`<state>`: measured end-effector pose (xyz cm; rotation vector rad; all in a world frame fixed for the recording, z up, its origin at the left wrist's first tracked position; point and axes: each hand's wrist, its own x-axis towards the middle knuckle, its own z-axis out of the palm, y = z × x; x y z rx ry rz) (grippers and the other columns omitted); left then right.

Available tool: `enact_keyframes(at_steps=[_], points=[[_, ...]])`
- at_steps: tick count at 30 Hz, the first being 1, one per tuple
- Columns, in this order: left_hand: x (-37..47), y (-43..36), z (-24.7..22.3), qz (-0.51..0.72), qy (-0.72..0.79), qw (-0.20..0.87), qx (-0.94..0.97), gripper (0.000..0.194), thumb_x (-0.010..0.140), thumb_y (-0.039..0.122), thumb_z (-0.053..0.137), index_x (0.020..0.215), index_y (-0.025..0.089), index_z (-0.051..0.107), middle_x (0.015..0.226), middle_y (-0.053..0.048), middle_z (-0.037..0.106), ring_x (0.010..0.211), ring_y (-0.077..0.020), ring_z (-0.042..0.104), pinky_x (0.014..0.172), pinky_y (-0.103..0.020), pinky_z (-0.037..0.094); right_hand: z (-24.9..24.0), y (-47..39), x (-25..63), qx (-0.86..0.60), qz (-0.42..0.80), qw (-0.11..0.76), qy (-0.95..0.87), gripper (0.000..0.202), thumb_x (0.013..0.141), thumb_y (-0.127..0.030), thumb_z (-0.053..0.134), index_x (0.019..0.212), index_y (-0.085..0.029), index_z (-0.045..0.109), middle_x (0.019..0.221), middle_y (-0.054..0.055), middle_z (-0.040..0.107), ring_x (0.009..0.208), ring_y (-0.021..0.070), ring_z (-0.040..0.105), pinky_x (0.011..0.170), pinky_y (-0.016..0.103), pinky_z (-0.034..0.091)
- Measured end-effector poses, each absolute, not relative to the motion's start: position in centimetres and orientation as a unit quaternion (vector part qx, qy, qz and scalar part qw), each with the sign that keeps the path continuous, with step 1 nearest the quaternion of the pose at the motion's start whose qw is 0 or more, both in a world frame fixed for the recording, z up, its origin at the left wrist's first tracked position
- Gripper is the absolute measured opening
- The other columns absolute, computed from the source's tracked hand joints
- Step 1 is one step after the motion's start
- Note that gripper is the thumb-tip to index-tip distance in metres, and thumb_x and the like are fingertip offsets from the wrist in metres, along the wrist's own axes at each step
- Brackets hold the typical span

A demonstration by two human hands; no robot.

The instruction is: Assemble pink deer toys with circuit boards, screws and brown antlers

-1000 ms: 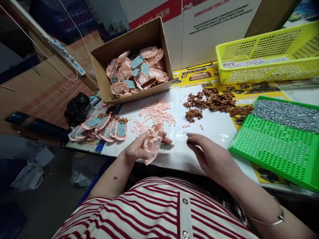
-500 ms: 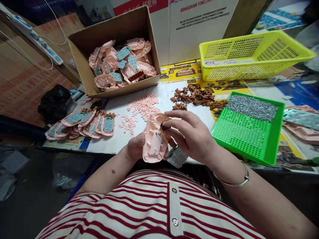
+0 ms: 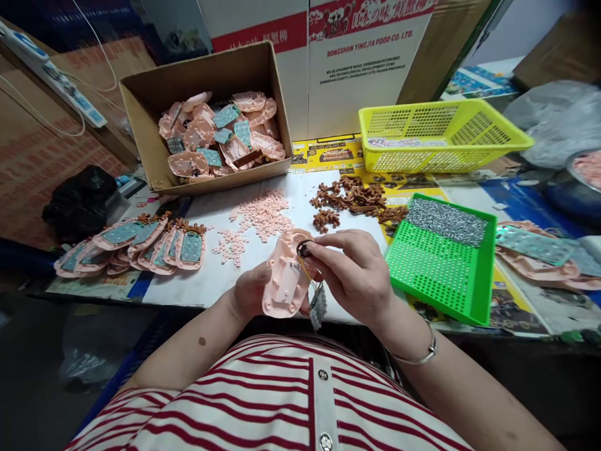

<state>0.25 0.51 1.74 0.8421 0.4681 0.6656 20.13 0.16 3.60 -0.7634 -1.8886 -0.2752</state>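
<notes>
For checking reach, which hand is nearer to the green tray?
The right hand. It is just left of the green tray; the left hand is farther left, holding the pink shell.

Most fingers of the left grip [image 3: 251, 289] were hidden behind the pink shell [image 3: 283, 289]; the right grip [image 3: 359, 270] covered part of the dark round piece [image 3: 303, 248]; the thin wires [image 3: 305, 269] were too fine to follow to where they met the hanging board [image 3: 318, 308]; the front wall of the cardboard box [image 3: 225, 180] hid the bottom of its heap; the flat pieces [image 3: 406, 143] in the yellow basket [image 3: 422, 159] were too small to tell; the metal bowl [image 3: 570, 193] was cut off by the right edge; the white carton [image 3: 361, 97] by the top.
</notes>
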Motion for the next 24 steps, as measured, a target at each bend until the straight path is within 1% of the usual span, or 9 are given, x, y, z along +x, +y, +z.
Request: enact_keyframes(at_steps=[3, 6, 8, 11, 14, 18, 20, 22, 24], points=[[0.8, 0.7, 2.3, 0.323, 0.202, 0.851, 0.362, 0.08, 0.058, 0.057, 0.085, 0.128, 0.026, 0.062, 0.091, -0.005, 0.069, 0.069, -0.02, 0.065, 0.063, -0.032, 0.05, 3.7, 0.1, 20.2, -0.326, -0.08, 0.528, -0.78, 0.026, 0.096, -0.019, 0.062, 0.12, -0.026, 0.068, 0.102, 0.007, 0.076, 0.091, 0.0205, 0.069, 0.08, 0.038, 0.055], [0.9, 0.9, 2.7, 0.304, 0.197, 0.864, 0.35, 0.085, 0.054, 0.049, 0.089, 0.131, 0.028, 0.058, 0.086, -0.004, 0.067, 0.066, -0.018, 0.062, 0.059, -0.029, 0.049, 3.6, 0.0, 20.1, -0.331, -0.047, 0.541, -0.771, 0.025, 0.097, -0.018, 0.061, 0.119, -0.027, 0.068, 0.103, 0.007, 0.074, 0.091, 0.0196, 0.069, 0.077, 0.037, 0.056], [0.7, 1.0, 2.6, 0.28, 0.188, 0.872, 0.354, 0.085, 0.055, 0.049, 0.09, 0.131, 0.028, 0.057, 0.083, -0.003, 0.067, 0.065, -0.0186, 0.062, 0.059, -0.03, 0.05, 3.5, 0.0, 20.1, -0.335, -0.029, 0.55, -0.764, 0.026, 0.097, -0.016, 0.061, 0.119, -0.027, 0.068, 0.103, 0.006, 0.074, 0.091, 0.019, 0.069, 0.076, 0.036, 0.057], [0.5, 1.2, 2.0, 0.266, 0.18, 0.875, 0.363, 0.086, 0.058, 0.053, 0.089, 0.133, 0.029, 0.055, 0.084, -0.003, 0.068, 0.066, -0.0195, 0.065, 0.059, -0.03, 0.052, 3.2, 0.0, 20.1, -0.336, -0.018, 0.556, -0.76, 0.028, 0.096, -0.014, 0.062, 0.12, -0.028, 0.068, 0.104, 0.006, 0.073, 0.093, 0.0188, 0.068, 0.078, 0.036, 0.057], [0.4, 1.4, 1.5, 0.268, 0.178, 0.874, 0.363, 0.086, 0.059, 0.055, 0.088, 0.135, 0.029, 0.054, 0.084, -0.003, 0.068, 0.066, -0.0192, 0.066, 0.056, -0.027, 0.051, 2.9, 0.1, 20.3, -0.328, -0.046, 0.561, -0.759, 0.029, 0.095, -0.013, 0.063, 0.119, -0.027, 0.067, 0.103, 0.006, 0.072, 0.093, 0.0189, 0.067, 0.08, 0.037, 0.056], [0.5, 1.6, 1.0, 0.253, 0.166, 0.875, 0.378, 0.075, 0.062, 0.058, 0.085, 0.125, 0.023, 0.062, 0.082, -0.005, 0.067, 0.063, -0.0201, 0.066, 0.054, -0.028, 0.051, 2.7, 0.2, 20.4, -0.326, -0.071, 0.554, -0.763, 0.026, 0.095, -0.013, 0.061, 0.117, -0.026, 0.067, 0.103, 0.007, 0.072, 0.093, 0.0194, 0.067, 0.084, 0.04, 0.055], [0.5, 1.7, 0.8, 0.254, 0.174, 0.872, 0.38, 0.075, 0.06, 0.058, 0.085, 0.123, 0.023, 0.062, 0.082, -0.006, 0.067, 0.062, -0.0193, 0.064, 0.055, -0.029, 0.053, 2.6, 0.2, 20.4, -0.35, -0.039, 0.546, -0.76, 0.025, 0.096, -0.015, 0.061, 0.117, -0.027, 0.067, 0.104, 0.007, 0.072, 0.094, 0.0199, 0.067, 0.082, 0.039, 0.055], [0.5, 1.6, 0.7, 0.256, 0.184, 0.869, 0.38, 0.076, 0.058, 0.058, 0.086, 0.122, 0.023, 0.062, 0.082, -0.006, 0.065, 0.063, -0.0185, 0.063, 0.056, -0.029, 0.054, 2.6, 0.1, 20.4, -0.365, -0.018, 0.541, -0.757, 0.023, 0.096, -0.016, 0.061, 0.116, -0.026, 0.066, 0.104, 0.007, 0.072, 0.095, 0.0204, 0.067, 0.08, 0.038, 0.055], [0.6, 1.5, 0.9, 0.252, 0.194, 0.865, 0.387, 0.074, 0.056, 0.059, 0.087, 0.116, 0.021, 0.064, 0.081, -0.005, 0.064, 0.063, -0.0176, 0.062, 0.056, -0.029, 0.055, 2.7, -0.1, 20.2, -0.368, -0.043, 0.53, -0.763, 0.023, 0.096, -0.015, 0.061, 0.117, -0.024, 0.066, 0.104, 0.008, 0.073, 0.095, 0.0208, 0.067, 0.085, 0.04, 0.055]])
